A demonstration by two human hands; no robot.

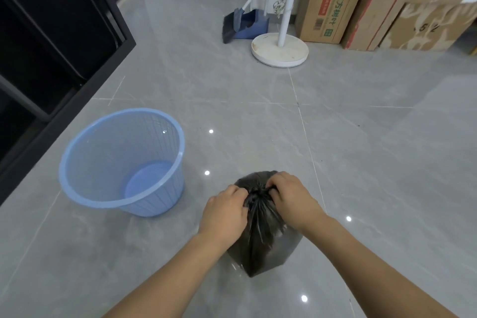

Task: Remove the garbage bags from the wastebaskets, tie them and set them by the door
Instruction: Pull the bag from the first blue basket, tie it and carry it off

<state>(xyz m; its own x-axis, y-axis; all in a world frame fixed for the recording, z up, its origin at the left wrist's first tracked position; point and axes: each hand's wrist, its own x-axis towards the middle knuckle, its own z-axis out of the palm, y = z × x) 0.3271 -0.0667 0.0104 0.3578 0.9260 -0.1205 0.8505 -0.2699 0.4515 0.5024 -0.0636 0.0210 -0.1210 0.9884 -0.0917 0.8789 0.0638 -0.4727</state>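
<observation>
A black garbage bag [263, 242] stands on the grey tiled floor in the lower middle of the head view, its top gathered into a bunched neck. My left hand [224, 210] pinches the neck from the left with curled fingers. My right hand [291, 197] grips the same bunched plastic from the right. The two hands almost touch over the knot area. A light blue mesh wastebasket [85, 162] stands to the left of the bag, upright, with no liner inside.
A black cabinet frame [77, 41] runs along the left. At the back stand a white pole on a round base [280, 50], a blue dustpan with a broom [242, 24], and stacked cardboard boxes [327, 13].
</observation>
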